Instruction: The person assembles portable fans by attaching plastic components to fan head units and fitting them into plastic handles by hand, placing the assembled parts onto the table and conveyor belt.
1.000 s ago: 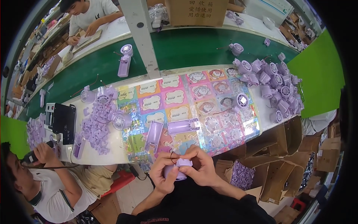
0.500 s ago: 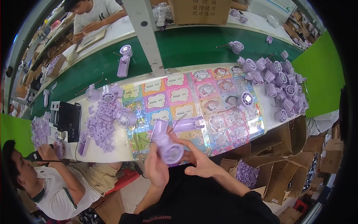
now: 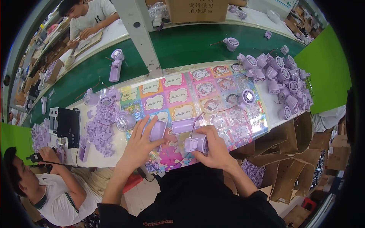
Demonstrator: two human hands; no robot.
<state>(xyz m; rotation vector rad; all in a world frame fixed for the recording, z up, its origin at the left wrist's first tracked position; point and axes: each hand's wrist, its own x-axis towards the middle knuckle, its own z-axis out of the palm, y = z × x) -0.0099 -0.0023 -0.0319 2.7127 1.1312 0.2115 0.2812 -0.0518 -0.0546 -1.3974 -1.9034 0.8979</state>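
Note:
My right hand (image 3: 213,149) is closed around a round lilac fan head (image 3: 197,143), low over the near edge of the table. My left hand (image 3: 141,143) grips a lilac handle shell (image 3: 158,130), fingers along its left side and thumb at its lower end. Just right of that shell, a second open handle shell (image 3: 183,125) lies lengthwise with a thin wire at its right end. Both rest on a mat of colourful printed sheets (image 3: 178,95). Farther right on the sheets sits another fan head (image 3: 248,97) with a wire.
A large heap of fan heads (image 3: 283,78) fills the table's right end. Small lilac parts (image 3: 99,131) are piled at the left, beside a black box-shaped device (image 3: 68,127). Beyond runs a green conveyor belt (image 3: 182,43) with a metal post (image 3: 138,38). Co-workers sit left and across.
The fan head has passed from my left hand to my right and moved rightward. My left hand has let it go and taken hold of the left handle shell. The view has shifted slightly.

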